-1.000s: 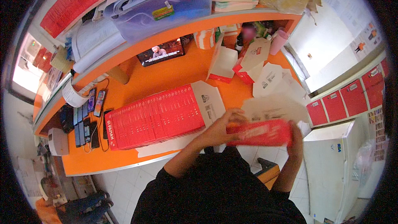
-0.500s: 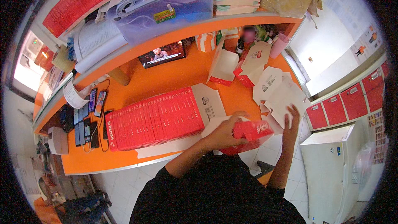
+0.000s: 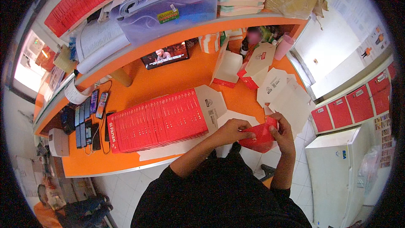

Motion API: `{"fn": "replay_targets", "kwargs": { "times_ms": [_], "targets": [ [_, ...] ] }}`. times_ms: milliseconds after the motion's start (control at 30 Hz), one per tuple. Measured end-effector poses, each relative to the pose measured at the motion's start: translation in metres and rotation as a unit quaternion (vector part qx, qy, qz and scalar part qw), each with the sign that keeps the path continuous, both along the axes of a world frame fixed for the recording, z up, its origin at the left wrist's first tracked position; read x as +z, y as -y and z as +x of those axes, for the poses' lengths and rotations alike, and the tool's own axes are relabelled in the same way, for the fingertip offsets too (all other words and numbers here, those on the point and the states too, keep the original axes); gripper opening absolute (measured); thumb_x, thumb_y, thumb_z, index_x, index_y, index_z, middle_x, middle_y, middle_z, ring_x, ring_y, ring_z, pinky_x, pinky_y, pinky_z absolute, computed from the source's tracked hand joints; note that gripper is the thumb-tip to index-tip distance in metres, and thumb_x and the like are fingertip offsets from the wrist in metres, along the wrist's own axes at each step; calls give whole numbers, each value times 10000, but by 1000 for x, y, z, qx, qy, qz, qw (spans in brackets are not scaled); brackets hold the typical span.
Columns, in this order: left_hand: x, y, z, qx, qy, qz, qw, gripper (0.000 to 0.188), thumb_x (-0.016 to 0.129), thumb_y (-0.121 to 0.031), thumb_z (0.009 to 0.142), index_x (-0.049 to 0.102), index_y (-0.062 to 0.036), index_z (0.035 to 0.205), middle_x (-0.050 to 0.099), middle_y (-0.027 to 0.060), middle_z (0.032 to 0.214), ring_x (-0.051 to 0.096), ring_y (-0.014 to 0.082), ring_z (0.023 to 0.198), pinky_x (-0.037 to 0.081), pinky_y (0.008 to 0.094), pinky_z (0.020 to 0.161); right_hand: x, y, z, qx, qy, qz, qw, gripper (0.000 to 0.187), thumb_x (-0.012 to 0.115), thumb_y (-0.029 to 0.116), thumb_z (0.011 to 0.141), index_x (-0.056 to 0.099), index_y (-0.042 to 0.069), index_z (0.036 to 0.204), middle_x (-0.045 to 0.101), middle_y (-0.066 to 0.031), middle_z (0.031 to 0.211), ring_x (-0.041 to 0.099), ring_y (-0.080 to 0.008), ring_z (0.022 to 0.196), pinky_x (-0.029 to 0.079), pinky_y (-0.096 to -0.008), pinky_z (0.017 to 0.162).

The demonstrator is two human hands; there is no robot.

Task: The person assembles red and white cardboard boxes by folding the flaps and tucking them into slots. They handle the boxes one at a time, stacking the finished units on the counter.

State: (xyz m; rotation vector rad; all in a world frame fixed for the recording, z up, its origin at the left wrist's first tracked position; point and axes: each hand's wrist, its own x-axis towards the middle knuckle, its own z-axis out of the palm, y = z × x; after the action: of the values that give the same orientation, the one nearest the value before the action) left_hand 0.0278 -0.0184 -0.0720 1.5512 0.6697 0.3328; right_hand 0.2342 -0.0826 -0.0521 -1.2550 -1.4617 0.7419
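Just off the counter's front edge I hold a red and white cardboard box (image 3: 260, 138) between both hands. My left hand (image 3: 233, 132) grips its left side, thumb on the red face. My right hand (image 3: 284, 135) pinches the upper right corner with thumb and fingers. To the left, a long row of red folded cartons (image 3: 158, 120) stands packed on the counter, a white flap with print at its right end. Flat white carton sheets (image 3: 287, 97) lie beyond my right hand. Two partly opened red and white boxes (image 3: 228, 67) stand farther back.
The orange counter (image 3: 168, 78) carries a tablet (image 3: 165, 55) with a lit screen and several phones (image 3: 86, 114) with cables at the left. A shelf above holds a clear plastic bin (image 3: 168, 17). A white fridge (image 3: 333, 160) stands right; a seated person (image 3: 63, 209) is at lower left.
My right hand, open and apart before, has come down to grip the box's right side. The box has turned, and my left hand has shifted its hold on it.
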Motion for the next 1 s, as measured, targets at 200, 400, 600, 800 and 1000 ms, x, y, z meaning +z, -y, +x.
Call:
{"fn": "replay_targets", "kwargs": {
  "times_ms": [200,400,600,800,1000],
  "targets": [
    [-16,-2,-5,34,58,-227,972,273,632,-217,859,640,0,1023,659,45,883,580,112,776,469,255,666,21,5,-1,-72,-37,-62,995,179,625,197,801,555,72,908,542,-36,891,540,-201,931,236,-389,1034],
    [-12,1,2,29,-7,-158,987,295,628,-232,863,651,-1,1046,663,41,888,567,98,760,457,231,640,33,12,-30,-210,376,-83,899,276,622,198,771,543,86,1010,539,-61,991,498,-250,1067,6,-528,1083],
    [-6,2,5,-11,32,-114,993,310,632,-256,861,655,-4,1040,664,41,885,555,92,751,457,235,642,25,17,-27,-46,405,-74,910,194,569,181,821,589,84,987,563,-79,1020,510,-262,1065,49,-566,1069],
    [-19,7,10,-74,78,-87,990,363,594,-293,886,606,-3,1103,646,58,980,557,98,815,468,260,740,25,18,-23,23,221,-51,974,262,611,124,791,593,74,1048,558,-133,1037,526,-271,1035,288,-531,974],
    [4,11,13,139,235,-322,906,269,531,-282,923,569,-69,1084,639,47,964,605,126,812,497,253,714,55,31,-36,35,278,65,958,598,792,132,575,550,99,1121,509,-108,1119,432,-351,1123,366,-451,936]
  ]
}}
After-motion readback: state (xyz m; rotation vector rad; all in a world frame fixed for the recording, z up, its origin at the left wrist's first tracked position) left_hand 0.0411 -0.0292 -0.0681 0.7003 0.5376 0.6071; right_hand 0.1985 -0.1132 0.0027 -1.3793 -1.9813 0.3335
